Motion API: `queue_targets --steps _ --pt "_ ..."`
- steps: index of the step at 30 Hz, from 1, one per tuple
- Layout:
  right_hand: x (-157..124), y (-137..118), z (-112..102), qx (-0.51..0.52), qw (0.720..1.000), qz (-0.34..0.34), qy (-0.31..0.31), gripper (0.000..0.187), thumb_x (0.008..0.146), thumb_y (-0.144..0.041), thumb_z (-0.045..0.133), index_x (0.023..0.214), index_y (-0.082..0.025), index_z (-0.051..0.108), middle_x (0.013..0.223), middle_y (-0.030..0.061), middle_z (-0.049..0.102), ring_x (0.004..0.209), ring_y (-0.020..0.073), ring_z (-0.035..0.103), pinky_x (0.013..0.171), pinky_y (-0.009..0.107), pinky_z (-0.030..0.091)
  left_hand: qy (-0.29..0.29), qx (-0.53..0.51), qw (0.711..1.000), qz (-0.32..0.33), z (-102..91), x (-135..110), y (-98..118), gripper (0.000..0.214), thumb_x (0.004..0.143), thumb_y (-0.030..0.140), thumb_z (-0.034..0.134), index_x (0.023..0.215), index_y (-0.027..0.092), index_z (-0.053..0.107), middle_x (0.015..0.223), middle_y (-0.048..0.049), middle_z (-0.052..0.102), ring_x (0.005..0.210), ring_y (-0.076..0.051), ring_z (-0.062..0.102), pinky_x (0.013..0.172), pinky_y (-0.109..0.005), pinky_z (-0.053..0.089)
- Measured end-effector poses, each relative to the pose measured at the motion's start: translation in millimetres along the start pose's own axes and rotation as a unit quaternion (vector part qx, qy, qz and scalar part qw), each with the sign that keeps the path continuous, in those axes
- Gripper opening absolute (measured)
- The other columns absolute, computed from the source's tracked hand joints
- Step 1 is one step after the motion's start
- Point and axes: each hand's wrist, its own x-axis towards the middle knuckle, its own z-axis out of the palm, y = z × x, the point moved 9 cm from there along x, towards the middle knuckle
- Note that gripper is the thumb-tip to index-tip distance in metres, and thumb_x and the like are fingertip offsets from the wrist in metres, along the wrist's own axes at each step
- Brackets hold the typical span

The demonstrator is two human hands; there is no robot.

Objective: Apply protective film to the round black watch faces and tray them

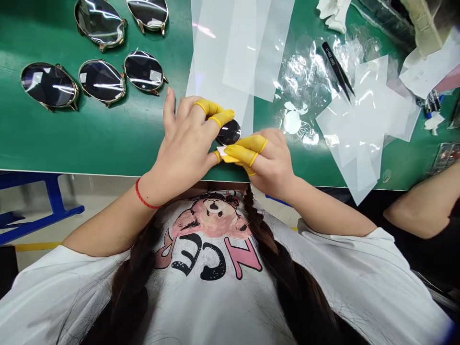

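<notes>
My left hand (187,139) wears yellow finger cots and pinches a dark round lens (229,132) over the green table (108,139) near its front edge. My right hand (268,160), also in yellow cots, is closed against the lens from the right, with a small white piece (222,151) between its fingertips. Both hands touch at the lens. Most of the lens is hidden by my fingers.
Several dark lenses in gold rims (102,81) lie at the back left. Clear film strips (233,48) lie behind my hands. Black tweezers (338,71) rest on clear film pieces (362,120) at the right. Another person's arm (420,211) enters at the right edge.
</notes>
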Motion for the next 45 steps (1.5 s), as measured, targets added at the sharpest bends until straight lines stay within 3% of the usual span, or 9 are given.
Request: queue_targets --steps 6,11,14,20,26,31,35,42,45 --pt "16.2 41.7 -4.6 0.017 0.999 0.028 -0.013 0.025 0.103 -0.034 0.047 0.11 -0.03 0.07 0.099 0.0025 0.072 0.091 0.0174 0.064 0.083 0.041 0.047 -0.037 0.037 0.998 -0.019 2.3 3.1 -0.5 0.043 0.091 0.034 0.064 0.133 0.026 0.06 0.13 -0.0103 0.059 0.137 -0.036 0.043 0.124 -0.07 0.007" --pt "-5.2 53.7 25.7 0.08 0.985 0.062 -0.14 0.042 0.104 -0.051 0.033 0.103 -0.034 0.072 0.097 0.0008 0.072 0.098 0.0167 0.064 0.097 0.047 0.045 -0.038 0.024 0.998 -0.037 1.4 3.8 -2.3 0.04 0.091 0.035 0.064 0.13 0.029 0.061 0.129 -0.0084 0.06 0.137 -0.035 0.044 0.126 -0.068 0.005" --pt "-21.8 49.7 30.0 0.11 0.975 0.087 -0.171 0.042 0.102 -0.055 0.034 0.098 -0.036 0.071 0.094 -0.0007 0.069 0.101 0.017 0.063 0.099 0.048 0.046 -0.028 0.018 0.999 -0.03 1.2 3.7 -2.1 0.039 0.09 0.034 0.065 0.129 0.03 0.062 0.128 -0.0083 0.06 0.136 -0.035 0.045 0.125 -0.069 0.004" --pt "-27.7 43.5 15.4 0.086 0.984 0.093 -0.123 0.032 0.102 -0.049 0.04 0.106 -0.036 0.069 0.094 0.0003 0.067 0.095 0.0184 0.062 0.097 0.049 0.047 -0.01 0.009 1.0 -0.024 1.2 2.7 -1.5 0.04 0.088 0.034 0.068 0.127 0.028 0.062 0.126 -0.0091 0.06 0.134 -0.036 0.047 0.123 -0.072 0.004" --pt "-20.7 47.4 6.9 0.112 0.965 0.235 -0.006 0.034 0.102 -0.049 0.042 0.104 -0.024 0.064 0.088 0.0045 0.065 0.087 0.0201 0.063 0.082 0.044 0.052 -0.004 0.015 0.999 -0.041 1.2 -0.7 -3.6 0.049 0.087 0.039 0.07 0.131 0.023 0.056 0.129 -0.0117 0.058 0.133 -0.035 0.046 0.126 -0.066 0.005" --pt "-21.2 64.1 29.5 0.097 0.954 0.28 -0.039 0.039 0.101 -0.056 0.041 0.099 -0.023 0.06 0.088 0.0044 0.064 0.086 0.0209 0.062 0.086 0.048 0.051 -0.012 0.001 0.999 -0.049 1.7 -2.7 -5.4 0.048 0.09 0.044 0.065 0.132 0.025 0.05 0.135 -0.0104 0.055 0.136 -0.033 0.043 0.126 -0.063 0.006" --pt "-23.6 84.4 28.9 0.087 0.945 0.31 -0.048 0.041 0.099 -0.06 0.042 0.097 -0.023 0.059 0.089 0.0043 0.064 0.089 0.0222 0.062 0.092 0.05 0.049 -0.017 -0.004 0.999 -0.049 2.6 -2.7 -6.1 0.048 0.089 0.047 0.066 0.129 0.024 0.05 0.135 -0.0104 0.055 0.136 -0.033 0.042 0.126 -0.063 0.007" --pt "-15.9 65.5 28.8 0.114 0.951 0.285 -0.041 0.038 0.101 -0.057 0.041 0.105 -0.023 0.059 0.093 0.0049 0.063 0.095 0.0233 0.061 0.088 0.046 0.049 -0.014 0.004 0.999 -0.045 0.3 -4.7 -3.7 0.042 0.091 0.039 0.063 0.129 0.026 0.051 0.133 -0.0111 0.056 0.137 -0.035 0.043 0.126 -0.065 0.013" --pt "-18.7 74.2 34.7 0.082 0.955 0.281 -0.045 0.038 0.101 -0.056 0.039 0.103 -0.023 0.058 0.092 0.006 0.063 0.097 0.0245 0.06 0.089 0.047 0.047 -0.006 0.007 0.999 -0.032 -0.4 -5.7 -2.5 0.041 0.091 0.037 0.062 0.129 0.028 0.05 0.132 -0.0108 0.057 0.137 -0.035 0.043 0.125 -0.067 0.014"
